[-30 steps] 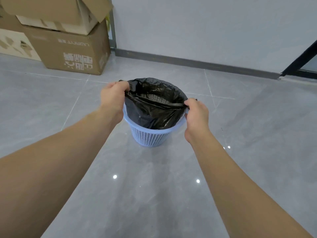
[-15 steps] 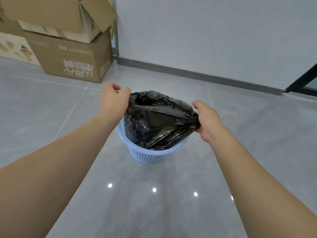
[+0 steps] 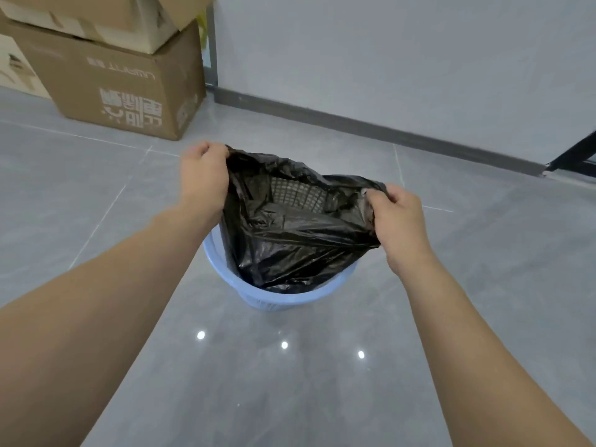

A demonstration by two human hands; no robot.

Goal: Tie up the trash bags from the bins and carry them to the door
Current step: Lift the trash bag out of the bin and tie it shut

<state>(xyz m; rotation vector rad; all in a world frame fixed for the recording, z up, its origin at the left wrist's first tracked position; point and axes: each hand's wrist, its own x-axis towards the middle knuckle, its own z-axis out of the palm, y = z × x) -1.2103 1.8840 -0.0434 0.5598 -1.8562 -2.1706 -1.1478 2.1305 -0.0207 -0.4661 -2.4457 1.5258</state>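
A black trash bag stands partly pulled up out of a light blue plastic mesh bin on the grey tiled floor. My left hand grips the bag's rim at its upper left. My right hand grips the rim on the right side. The bag's mouth is stretched wide between the two hands, and the bin's mesh wall shows through the opening. The bag's lower part is still inside the bin.
Stacked cardboard boxes sit at the far left against the wall. A grey wall with a dark skirting board runs behind the bin. A black frame shows at the far right. Open floor lies around the bin.
Both hands have lifted the bag's rim off the bin and pulled it higher. The mouth has opened wider, and the view has come closer to the bin.
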